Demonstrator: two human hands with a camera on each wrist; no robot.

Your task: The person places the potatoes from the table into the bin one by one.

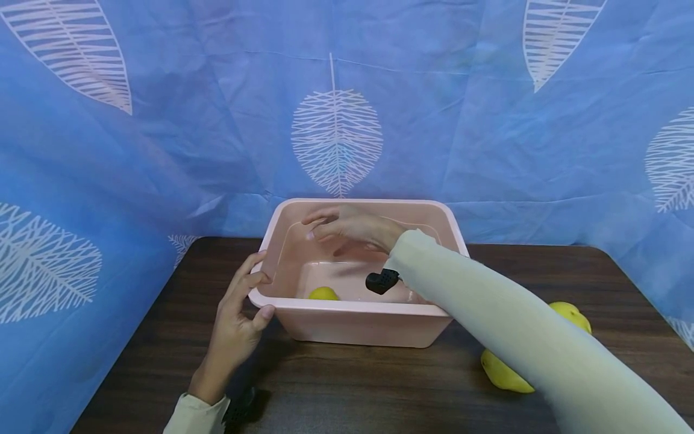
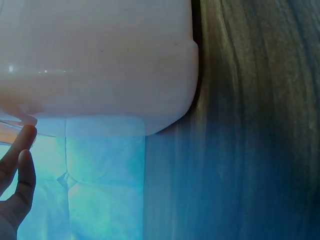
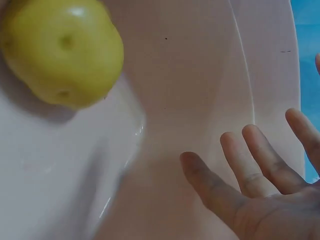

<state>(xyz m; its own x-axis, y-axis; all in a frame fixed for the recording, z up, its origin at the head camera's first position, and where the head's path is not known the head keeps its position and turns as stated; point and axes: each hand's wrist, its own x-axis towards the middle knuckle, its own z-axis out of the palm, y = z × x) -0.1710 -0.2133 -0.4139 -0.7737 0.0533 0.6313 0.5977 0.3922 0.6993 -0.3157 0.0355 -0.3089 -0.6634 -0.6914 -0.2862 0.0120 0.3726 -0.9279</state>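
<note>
Blue cloth (image 1: 217,120) printed with white leaves hangs along the left, back and right of a dark, wood-grained counter (image 1: 352,386). On the left, the left hand (image 1: 238,319) has its grip pinching the rim of a pink basin (image 1: 358,325) at its near corner. Inside, a yellow fruit (image 1: 323,293) lies toward the near left. The right hand (image 1: 355,226) hangs over the basin, its grip spread. Farther right, further yellow pieces (image 1: 504,372) on the counter show either side of a pale sleeve (image 1: 488,301).
</note>
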